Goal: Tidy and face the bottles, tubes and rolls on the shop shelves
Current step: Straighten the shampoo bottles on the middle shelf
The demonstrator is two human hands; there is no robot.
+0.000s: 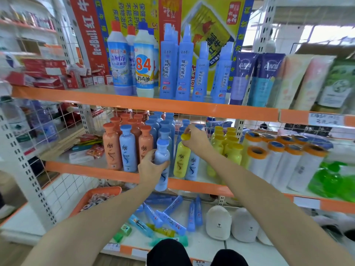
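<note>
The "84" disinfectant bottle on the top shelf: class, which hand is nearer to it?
Left. The left hand grips a blue bottle almost directly below the 84 bottle; the right hand, on a yellow bottle's cap, sits further right.

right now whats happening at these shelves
A person is tidying the middle shelf of shampoo bottles. Their left hand grips a blue bottle held out in front of the shelf edge. Their right hand has its fingers curled round the cap of a yellow bottle standing at the front of the shelf. Orange, blue and yellow bottles stand in groups around them, with rolls to the right.
</note>
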